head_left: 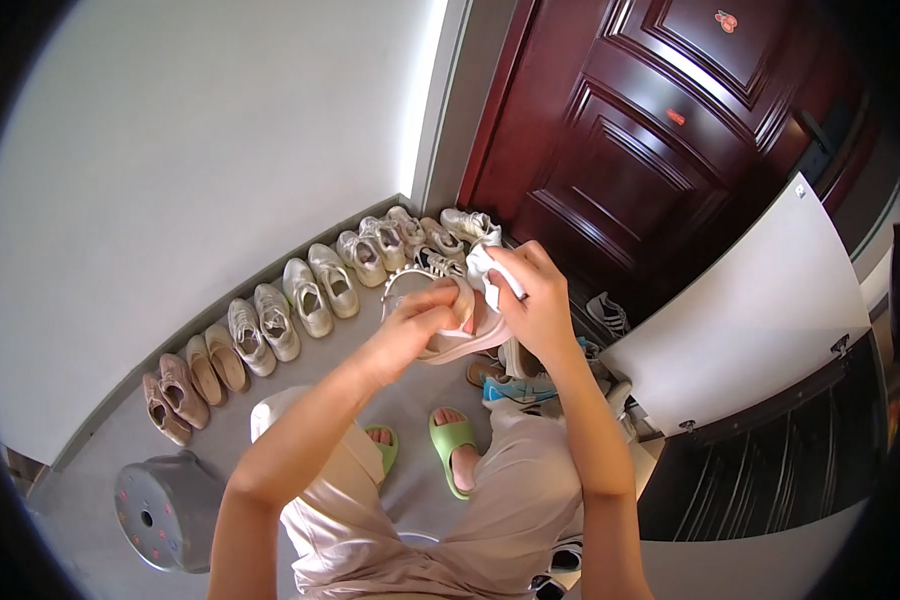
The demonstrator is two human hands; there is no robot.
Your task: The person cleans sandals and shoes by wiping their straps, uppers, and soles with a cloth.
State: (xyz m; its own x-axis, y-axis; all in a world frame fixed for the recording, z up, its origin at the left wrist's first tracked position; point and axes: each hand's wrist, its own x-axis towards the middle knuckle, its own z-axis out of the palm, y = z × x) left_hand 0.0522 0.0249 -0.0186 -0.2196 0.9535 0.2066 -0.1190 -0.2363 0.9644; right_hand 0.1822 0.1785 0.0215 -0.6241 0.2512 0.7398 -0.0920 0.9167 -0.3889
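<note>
A pale pink sandal with a beaded strap is held up in front of me, above the floor. My left hand is closed around its strap and upper on the left side. My right hand pinches a crumpled white cloth against the sandal's far right part. Whether the cloth is a tissue or a wipe I cannot tell. Both hands hide part of the sandal's inside. Just beyond it, a dark striped shoe lies on the floor.
White sneakers and beige flats line the wall. A grey stool stands at lower left. To the right, a shoe cabinet's white flap hangs open. Blue shoes lie near my knee, and a dark red door stands behind.
</note>
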